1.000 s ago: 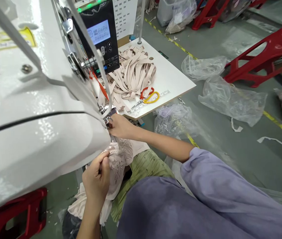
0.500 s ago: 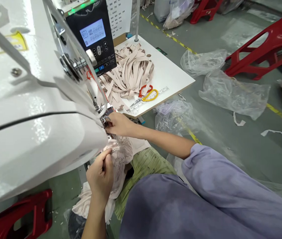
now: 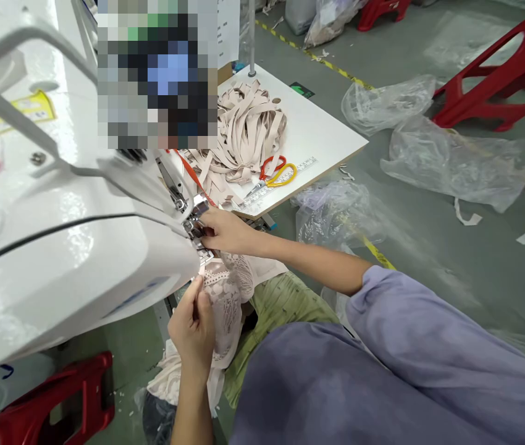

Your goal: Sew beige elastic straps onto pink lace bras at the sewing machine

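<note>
At the white sewing machine, a pale pink lace garment hangs from the presser foot toward my lap. My left hand is closed, thumb and forefinger pinching the garment's narrow edge just below the foot. Behind the needle area, my right hand is bent inward with curled fingers close to the metal parts. Its fingertips are partly hidden by the machine head, so what they hold cannot be made out.
Beige fabric strips are heaped on the white table, beside scissors with red and yellow handles and a printed ruler. Red stools and clear plastic bags lie around the floor. The machine's panel is blurred out.
The view has shifted slightly. Lace at the foot now lies flatter, and my left fingertips sit a little lower on its edge. My right hand keeps its place behind the needle.
</note>
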Tool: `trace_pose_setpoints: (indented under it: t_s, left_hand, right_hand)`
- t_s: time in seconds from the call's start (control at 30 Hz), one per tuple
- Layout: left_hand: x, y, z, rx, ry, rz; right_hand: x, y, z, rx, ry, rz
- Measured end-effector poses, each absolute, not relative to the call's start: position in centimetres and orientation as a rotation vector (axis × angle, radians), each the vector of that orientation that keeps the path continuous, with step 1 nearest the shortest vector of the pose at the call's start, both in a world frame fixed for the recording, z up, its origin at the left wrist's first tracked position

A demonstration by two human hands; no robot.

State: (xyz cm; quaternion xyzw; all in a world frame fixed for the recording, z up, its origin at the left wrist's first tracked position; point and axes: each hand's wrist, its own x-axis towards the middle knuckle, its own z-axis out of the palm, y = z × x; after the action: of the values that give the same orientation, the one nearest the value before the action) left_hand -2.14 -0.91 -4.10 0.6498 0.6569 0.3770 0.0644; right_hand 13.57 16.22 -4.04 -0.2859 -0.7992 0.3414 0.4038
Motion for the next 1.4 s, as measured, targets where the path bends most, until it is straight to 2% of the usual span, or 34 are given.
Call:
trace_pose_setpoints:
  t_s: [0.33,1.07,1.4]
  left_hand:
    - [-2.5,0.2,-3.9,1.948,2.012,1.039]
    - [-2.9,0.7,-3.7,2.088,1.989,1.018]
    - [-3.8,0.1,-3.3,1.978,2.14,1.082]
  right_hand:
    - [13.2,16.3,-3.3,-0.858,-2.022,0.888]
    - [13.3,16.3,-3.0,-0.869,-1.998,0.942]
    - [12.7,16.6,-4.3,-0.81,-2.051,0.836]
